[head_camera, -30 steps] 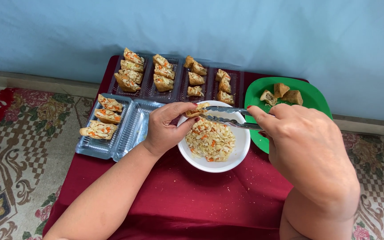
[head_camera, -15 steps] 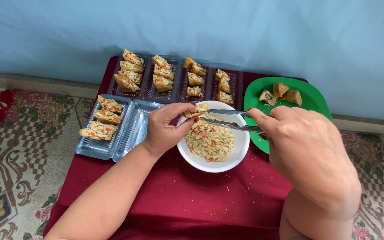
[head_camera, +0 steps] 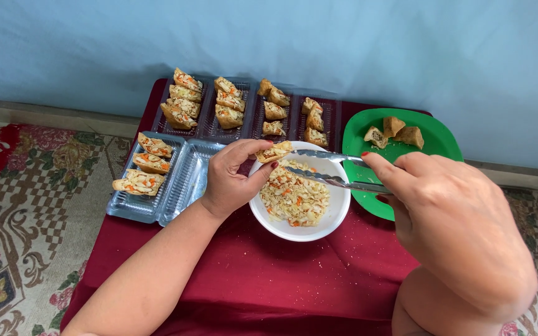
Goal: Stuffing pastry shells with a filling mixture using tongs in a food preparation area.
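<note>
My left hand [head_camera: 231,177] holds a filled fried tofu pocket [head_camera: 274,151] over the left rim of a white bowl [head_camera: 337,208] of shredded vegetable filling [head_camera: 294,198]. My right hand [head_camera: 449,218] grips metal tongs [head_camera: 328,168], whose tips reach toward the pocket above the bowl. A green plate [head_camera: 434,146] with three unfilled tofu pieces [head_camera: 393,132] sits right of the bowl.
A clear plastic tray [head_camera: 179,183] at the left holds three filled pockets [head_camera: 147,163]. Further back, black trays [head_camera: 247,121] carry rows of several filled pockets. Everything rests on a small table with a dark red cloth [head_camera: 269,280]; patterned carpet [head_camera: 26,218] lies around it, a blue wall behind.
The tongs' tips have lifted slightly from the filling toward the pocket. My left hand has stayed over the bowl's rim with the pocket.
</note>
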